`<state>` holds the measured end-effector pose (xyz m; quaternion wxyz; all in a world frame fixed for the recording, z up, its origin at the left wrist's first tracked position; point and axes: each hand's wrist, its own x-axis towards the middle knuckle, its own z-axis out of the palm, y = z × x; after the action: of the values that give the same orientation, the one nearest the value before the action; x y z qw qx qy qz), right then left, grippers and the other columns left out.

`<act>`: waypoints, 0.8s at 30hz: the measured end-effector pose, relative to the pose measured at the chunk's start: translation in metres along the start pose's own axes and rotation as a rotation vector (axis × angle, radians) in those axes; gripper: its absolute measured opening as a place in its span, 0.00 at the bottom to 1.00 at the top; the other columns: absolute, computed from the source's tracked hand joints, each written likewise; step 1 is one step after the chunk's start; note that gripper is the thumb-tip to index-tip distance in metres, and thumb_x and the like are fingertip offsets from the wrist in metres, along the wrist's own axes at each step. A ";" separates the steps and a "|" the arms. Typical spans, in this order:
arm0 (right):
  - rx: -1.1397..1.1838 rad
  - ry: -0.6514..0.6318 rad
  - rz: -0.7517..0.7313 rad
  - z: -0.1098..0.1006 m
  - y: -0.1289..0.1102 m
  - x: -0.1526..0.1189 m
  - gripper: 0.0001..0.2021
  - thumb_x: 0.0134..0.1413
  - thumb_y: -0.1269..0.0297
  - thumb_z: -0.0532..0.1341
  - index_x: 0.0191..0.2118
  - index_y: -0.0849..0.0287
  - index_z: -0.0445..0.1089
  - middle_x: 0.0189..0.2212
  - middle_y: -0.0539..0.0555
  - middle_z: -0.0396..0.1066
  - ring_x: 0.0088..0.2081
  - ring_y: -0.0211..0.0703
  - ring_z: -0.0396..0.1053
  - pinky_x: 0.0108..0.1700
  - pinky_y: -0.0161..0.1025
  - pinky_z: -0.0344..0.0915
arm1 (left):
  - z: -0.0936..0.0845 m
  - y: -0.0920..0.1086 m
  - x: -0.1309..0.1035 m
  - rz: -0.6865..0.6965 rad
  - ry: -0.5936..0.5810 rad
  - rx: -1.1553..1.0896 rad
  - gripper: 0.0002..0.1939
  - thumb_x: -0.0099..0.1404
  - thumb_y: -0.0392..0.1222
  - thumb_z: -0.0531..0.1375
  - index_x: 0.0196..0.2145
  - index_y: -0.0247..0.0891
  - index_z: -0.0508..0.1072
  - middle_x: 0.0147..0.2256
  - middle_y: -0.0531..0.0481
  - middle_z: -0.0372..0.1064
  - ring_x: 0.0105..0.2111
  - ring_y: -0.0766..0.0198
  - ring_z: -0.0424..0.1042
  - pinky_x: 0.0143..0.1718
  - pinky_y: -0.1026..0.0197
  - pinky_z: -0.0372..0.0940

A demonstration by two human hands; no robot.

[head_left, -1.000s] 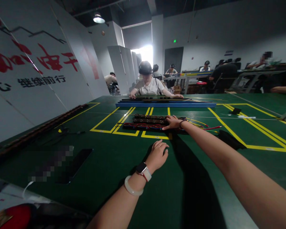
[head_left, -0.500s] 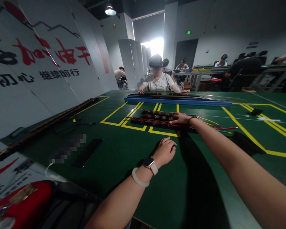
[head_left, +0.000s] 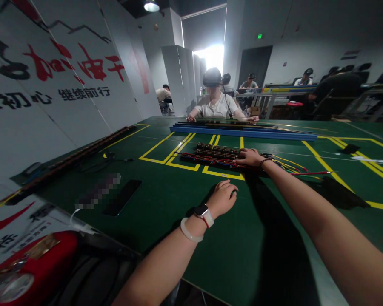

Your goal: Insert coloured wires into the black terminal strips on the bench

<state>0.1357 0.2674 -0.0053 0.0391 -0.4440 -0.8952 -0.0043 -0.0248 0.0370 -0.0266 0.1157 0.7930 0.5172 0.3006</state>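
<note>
My right hand (head_left: 250, 157) lies over the right part of a bundle of dark, banded wire harnesses (head_left: 212, 155) with red and blue wires along its near side. Its thumb is on the near side, and its fingers curve over the top, partly hidden. Loose yellow, green and red wire ends (head_left: 290, 165) fan out to the right of that hand. Closer to me, my left hand (head_left: 223, 196) is above or on the green table (head_left: 210, 263), holding nothing; its fingers are loosely bent with the thumb apart.
A dark phone (head_left: 124, 197) and a blurred object (head_left: 98, 191) lie at left. Beyond the bundle, a long blue channel (head_left: 242, 132) crosses the table, with a co-worker (head_left: 215, 102) seated behind it. Yellow tape (head_left: 223, 174) marks the tabletop. A red stool (head_left: 60, 255) stands at lower left.
The view has turned slightly, shifting most of the scene rightward. My right hand stays on the bundle, and the wire ends at right look a little more spread. My left hand still holds nothing.
</note>
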 end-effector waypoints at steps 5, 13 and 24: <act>-0.007 0.039 0.042 0.000 0.009 -0.029 0.30 0.49 0.35 0.48 0.36 0.58 0.71 0.54 0.60 0.60 0.53 0.57 0.56 0.56 0.54 0.44 | -0.003 0.001 -0.001 -0.016 -0.028 -0.003 0.13 0.64 0.38 0.49 0.42 0.40 0.70 0.45 0.47 0.68 0.55 0.58 0.57 0.57 0.51 0.53; -0.064 0.069 0.157 -0.003 0.058 -0.123 0.30 0.48 0.35 0.47 0.30 0.57 0.70 0.52 0.58 0.62 0.49 0.56 0.60 0.54 0.56 0.45 | -0.005 0.002 -0.002 -0.005 -0.055 0.009 0.13 0.64 0.39 0.49 0.42 0.38 0.71 0.44 0.47 0.69 0.55 0.58 0.58 0.57 0.52 0.53; -0.107 0.089 0.458 -0.024 0.133 -0.301 0.30 0.48 0.35 0.48 0.22 0.58 0.67 0.46 0.57 0.65 0.42 0.53 0.64 0.46 0.50 0.53 | -0.002 0.004 0.002 0.012 -0.049 0.012 0.12 0.64 0.38 0.50 0.41 0.39 0.71 0.45 0.47 0.69 0.54 0.59 0.59 0.57 0.53 0.53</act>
<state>0.4246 0.1078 -0.0075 0.0547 -0.6362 -0.7670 -0.0624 -0.0224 0.0367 -0.0221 0.1217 0.8039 0.5110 0.2789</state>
